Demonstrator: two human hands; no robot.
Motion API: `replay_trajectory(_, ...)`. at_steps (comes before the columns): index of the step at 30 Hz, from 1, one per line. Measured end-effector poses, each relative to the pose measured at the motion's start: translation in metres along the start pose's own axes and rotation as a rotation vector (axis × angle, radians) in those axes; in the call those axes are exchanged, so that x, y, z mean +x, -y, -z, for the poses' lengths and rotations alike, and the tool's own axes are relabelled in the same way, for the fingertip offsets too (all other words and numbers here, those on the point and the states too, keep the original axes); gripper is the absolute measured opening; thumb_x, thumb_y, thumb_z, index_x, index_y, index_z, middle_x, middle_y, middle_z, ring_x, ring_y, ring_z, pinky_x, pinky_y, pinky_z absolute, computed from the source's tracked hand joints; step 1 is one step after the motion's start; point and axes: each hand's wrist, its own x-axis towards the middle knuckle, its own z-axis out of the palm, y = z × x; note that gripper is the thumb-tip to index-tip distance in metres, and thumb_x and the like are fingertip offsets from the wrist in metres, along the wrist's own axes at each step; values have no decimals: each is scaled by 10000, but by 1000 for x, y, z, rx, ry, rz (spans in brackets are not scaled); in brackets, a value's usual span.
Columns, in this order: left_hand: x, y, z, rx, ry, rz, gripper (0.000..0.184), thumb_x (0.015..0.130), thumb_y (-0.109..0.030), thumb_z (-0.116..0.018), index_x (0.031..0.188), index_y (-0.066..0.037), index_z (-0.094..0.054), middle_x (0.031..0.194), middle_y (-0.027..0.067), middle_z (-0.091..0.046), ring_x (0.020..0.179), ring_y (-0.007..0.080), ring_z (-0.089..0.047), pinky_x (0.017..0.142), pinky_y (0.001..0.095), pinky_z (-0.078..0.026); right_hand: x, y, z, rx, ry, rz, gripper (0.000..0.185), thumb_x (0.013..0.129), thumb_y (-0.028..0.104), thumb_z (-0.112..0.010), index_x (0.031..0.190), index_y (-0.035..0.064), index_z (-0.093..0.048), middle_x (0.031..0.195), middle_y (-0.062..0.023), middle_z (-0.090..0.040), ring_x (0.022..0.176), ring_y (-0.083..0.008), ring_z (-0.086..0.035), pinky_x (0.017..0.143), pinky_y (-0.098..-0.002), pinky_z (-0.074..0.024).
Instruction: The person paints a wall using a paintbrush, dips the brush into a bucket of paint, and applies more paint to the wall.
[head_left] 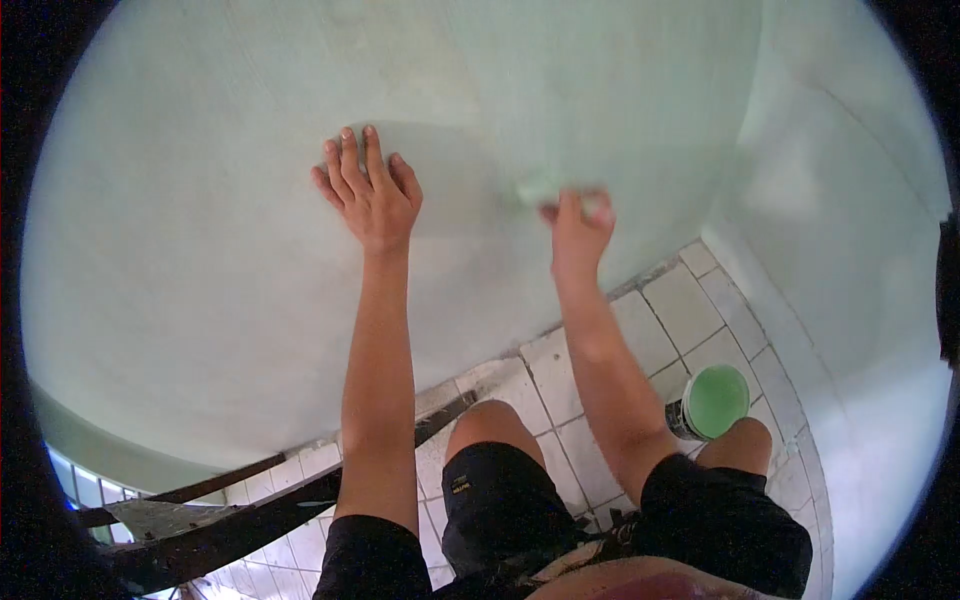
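Observation:
My left hand (372,200) lies against the pale wall (250,250) with its fingers spread and holds nothing. To the right, my right hand (582,225) is closed around a small pale green painting tool (538,190), which touches or nearly touches the wall. Motion smears both the tool and the fingers, so its exact kind cannot be made out. The wall around and right of the tool looks greener than the part near my left hand. On the floor by my knee stands a paint bucket (718,402) holding light green paint.
White floor tiles (683,305) run along the foot of the wall. A second pale wall (820,230) rises on the right. At lower left, a dark beam (230,530) slants beside my left arm, with railing bars (90,490) beyond it.

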Motion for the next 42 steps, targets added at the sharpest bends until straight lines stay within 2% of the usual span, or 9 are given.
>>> replay_trajectory(1,3,-1,0,-1,13,5,430,894,-236,-525,1291,-74,-496,1369,138,-420,1321,322,-335,1096,531,-194,14,30,-33,82,-14,70,121,860,43,-573,941,14,-488,859,-77,-594,736,-159,-617,633,-298,-548)
replay_trajectory(4,3,-2,2,27,1,15,361,880,-216,-515,1199,-62,-582,1313,136,-476,1283,321,-391,1109,513,-196,49,102,-98,224,157,235,169,850,70,-593,940,23,-458,807,-80,-598,688,-171,-626,596,-317,-544)
replay_trajectory(6,3,-2,-1,33,-46,-7,368,872,-228,-525,1199,-70,-582,1297,136,-489,1267,321,-406,1104,509,-200,51,112,-107,228,177,236,171,852,73,-592,934,28,-449,803,-84,-598,676,-178,-631,589,-322,-541)
replay_trajectory(8,4,-2,-4,37,-51,-11,372,863,-236,-531,1193,-73,-585,1287,134,-497,1256,323,-412,1104,509,-193,50,107,-105,361,241,438,173,863,76,-593,914,34,-434,786,-86,-591,673,-183,-640,579,-318,-541)
replay_trajectory(11,2,1,-5,2,-48,-15,422,879,-274,-543,1263,-99,-521,1313,125,-465,1257,328,-398,1055,547,-242,28,32,-38,53,175,238,223,856,50,-591,937,50,-383,883,-124,-566,781,-247,-646,704,-371,-585)
replay_trajectory(20,2,11,-20,53,-112,-136,414,819,-256,-578,1200,-93,-562,1249,139,-508,1201,332,-430,1026,579,-244,-81,-202,250,-328,-109,-162,169,860,48,-591,860,62,-423,850,-60,-540,778,-169,-606,651,-342,-583)
replay_trajectory(29,10,42,-40,73,-143,-320,393,814,-324,-608,1120,-80,-572,1152,171,-547,1129,337,-461,949,543,-310,-56,-117,135,100,-131,13,109,909,24,-522,929,26,-415,976,-118,-531,863,-200,-606,703,-364,-588)
replay_trajectory(38,18,66,-51,118,-171,-388,451,824,-334,-594,1125,-2,-541,1148,195,-502,1120,320,-434,972,503,-304,-132,-276,281,-143,-352,-199,115,890,-7,-553,857,50,-459,839,-36,-540,742,-106,-567,647,-265,-545)
replay_trajectory(42,16,53,-45,95,-119,-365,480,824,-349,-582,1135,13,-529,1170,202,-479,1144,319,-404,989,502,-292,-131,-267,288,-217,-395,-185,97,887,36,-571,867,57,-478,824,-25,-555,714,-92,-561,606,-243,-499)
